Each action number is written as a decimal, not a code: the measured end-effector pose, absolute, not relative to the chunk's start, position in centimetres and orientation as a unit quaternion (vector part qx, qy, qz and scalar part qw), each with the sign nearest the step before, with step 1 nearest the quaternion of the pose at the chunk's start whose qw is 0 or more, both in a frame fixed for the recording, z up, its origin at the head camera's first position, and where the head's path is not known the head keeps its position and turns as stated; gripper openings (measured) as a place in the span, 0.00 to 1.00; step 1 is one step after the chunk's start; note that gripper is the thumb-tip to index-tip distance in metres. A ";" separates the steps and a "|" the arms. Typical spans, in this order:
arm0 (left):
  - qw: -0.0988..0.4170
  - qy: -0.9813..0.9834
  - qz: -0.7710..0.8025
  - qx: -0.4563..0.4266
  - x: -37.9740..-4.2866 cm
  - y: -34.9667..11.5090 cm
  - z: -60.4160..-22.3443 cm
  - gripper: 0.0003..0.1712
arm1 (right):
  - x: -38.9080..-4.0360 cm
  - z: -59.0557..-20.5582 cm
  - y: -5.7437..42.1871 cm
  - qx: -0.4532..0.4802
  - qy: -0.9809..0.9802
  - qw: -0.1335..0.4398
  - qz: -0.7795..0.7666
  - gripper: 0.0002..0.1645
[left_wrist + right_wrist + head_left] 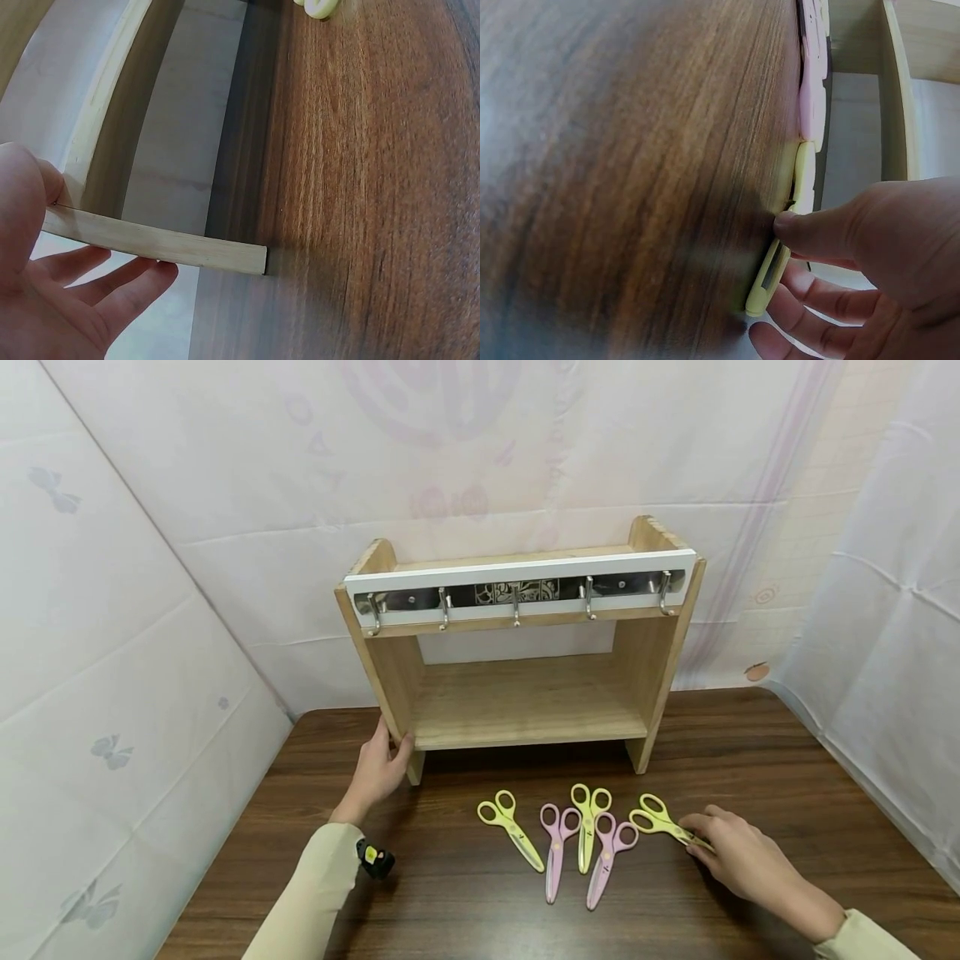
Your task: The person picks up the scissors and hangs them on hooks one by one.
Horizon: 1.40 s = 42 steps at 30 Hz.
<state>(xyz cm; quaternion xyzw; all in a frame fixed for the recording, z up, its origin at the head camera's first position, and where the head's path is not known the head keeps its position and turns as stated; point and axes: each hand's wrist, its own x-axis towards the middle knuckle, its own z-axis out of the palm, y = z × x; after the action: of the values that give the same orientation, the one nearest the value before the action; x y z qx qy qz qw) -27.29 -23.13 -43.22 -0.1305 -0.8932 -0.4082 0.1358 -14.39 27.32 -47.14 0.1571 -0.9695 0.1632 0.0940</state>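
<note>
1. Yellow plastic-handled scissors with dark-marked blades [660, 817]: at R end of scissors row, on/just over dark brown wood-grain tabletop [450, 914]; can't tell if lifted.
2. R hand [750, 858]: clamped on blade end, thumb one side, fingers other. Loops point away from hand, toward rack side; prob. blade grip leaves loops free.
3. R arm: reaches in from lower R, forearm angled inward, hand low, approx. level w/ tabletop.
4. Adj. L: two pink plastic-handled scissors [556, 852] and two more yellow scissors [517, 839], loops mostly toward rack, tips toward person; prob. set so for easy pick-up.
5. Pale wooden two-tier rack w/ white rail and metal hooks [525, 702]: upright, behind scissors.
6. L hand [375, 768]: clamped on rack's L side panel, thumb inside, fingers outside; appears to steady it. L arm extended fwd. Hands well apart.
</note>
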 end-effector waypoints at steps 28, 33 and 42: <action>0.134 -0.892 -0.411 -0.135 -26.9 -23.2 -43.7 0.35 | -16.4 -39.7 27.8 0.181 -0.964 0.148 0.130 0.15; 0.130 -0.894 -0.410 -0.128 -26.9 -23.2 -43.6 0.35 | -17.1 -36.5 27.8 0.193 -0.953 0.195 0.127 0.14; 0.131 -0.892 -0.412 -0.129 -26.9 -23.0 -43.4 0.34 | -18.6 -32.6 27.5 0.236 -0.909 0.314 0.137 0.16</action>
<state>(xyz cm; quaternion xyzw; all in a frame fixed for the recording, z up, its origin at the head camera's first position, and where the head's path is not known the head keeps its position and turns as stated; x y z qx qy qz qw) -26.90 -23.02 -43.37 -0.1287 -0.8924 -0.4121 0.1311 -18.58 27.53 -32.63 0.2362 -0.9095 0.1365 0.3138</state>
